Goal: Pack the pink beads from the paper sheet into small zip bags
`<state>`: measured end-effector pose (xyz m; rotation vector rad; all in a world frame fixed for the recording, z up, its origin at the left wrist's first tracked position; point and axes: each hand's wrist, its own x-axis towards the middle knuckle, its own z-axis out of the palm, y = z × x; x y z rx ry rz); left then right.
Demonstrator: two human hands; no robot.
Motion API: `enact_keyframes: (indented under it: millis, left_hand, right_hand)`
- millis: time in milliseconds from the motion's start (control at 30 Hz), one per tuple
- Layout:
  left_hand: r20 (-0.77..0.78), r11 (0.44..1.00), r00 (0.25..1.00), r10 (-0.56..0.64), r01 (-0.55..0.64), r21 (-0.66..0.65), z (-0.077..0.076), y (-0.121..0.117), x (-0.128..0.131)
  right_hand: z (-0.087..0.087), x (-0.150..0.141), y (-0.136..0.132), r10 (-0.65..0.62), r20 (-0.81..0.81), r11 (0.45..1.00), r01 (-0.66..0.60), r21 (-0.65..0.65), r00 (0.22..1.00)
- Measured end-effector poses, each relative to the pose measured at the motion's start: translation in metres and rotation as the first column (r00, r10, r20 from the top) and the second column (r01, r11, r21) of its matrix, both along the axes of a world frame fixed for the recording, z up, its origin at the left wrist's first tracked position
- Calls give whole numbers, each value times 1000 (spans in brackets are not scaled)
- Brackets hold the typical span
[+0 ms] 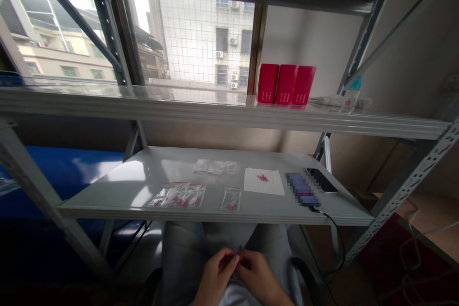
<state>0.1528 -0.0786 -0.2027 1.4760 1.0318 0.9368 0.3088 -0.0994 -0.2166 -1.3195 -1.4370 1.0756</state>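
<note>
Under the shelf edge (215,215), left hand (216,277) and right hand (257,276) meet, grips unreadable.

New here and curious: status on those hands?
Left hand and right hand together over grey trousers. Small dark item between fingertips, too small to identify. Nothing blocking.
</note>
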Motion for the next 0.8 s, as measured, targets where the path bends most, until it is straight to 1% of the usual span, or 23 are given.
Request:
enact_keyframes:
  millis: [100, 200, 267, 333, 400, 467, 533, 600, 700, 800]
  left_hand:
    - [-6, 1000, 1000, -5, 5, -11, 4, 0, -2]
    - [-48, 1000, 999, -12, 12, -4, 6, 1, -3]
    - [-85, 1000, 996, -9, 11, 25, 4, 1, -3]
    - [-128, 997, 992, -9, 18, 70, 0, 1, -2]
    - [-199, 991, 980, -10, 37, 132, -4, 0, -1]
    - [-281, 977, 960, 9, 51, 206, -7, -1, -1]
    - [-333, 965, 942, 30, 60, 256, -9, -1, 0]
    - [-357, 959, 933, 45, 59, 277, -10, 0, -1]
    - [-370, 958, 927, 65, 46, 284, -11, 5, -2]
    - [-392, 964, 918, 60, 49, 261, -9, 11, -4]
  right_hand:
    - [7, -1, -3, 35, -41, 999, -35, 6, 999]
    - [12, 0, -3, 40, -108, 999, -43, -29, 993]
    - [11, 1, -2, 25, -142, 997, -35, -73, 990]
    - [6, 1, 0, 0, -130, 994, -14, -110, 992]
    - [1, -2, 0, -51, -29, 993, 48, -106, 998]
    - [-2, -6, -2, -117, 149, 991, 124, -42, 982]
    - [-4, -11, -5, -166, 320, 986, 164, 36, 933]
    - [-4, -14, -7, -195, 424, 981, 173, 88, 884]
    - [-3, -13, -6, -229, 470, 973, 189, 132, 852]
    - [0, -5, -3, -241, 468, 970, 201, 134, 850]
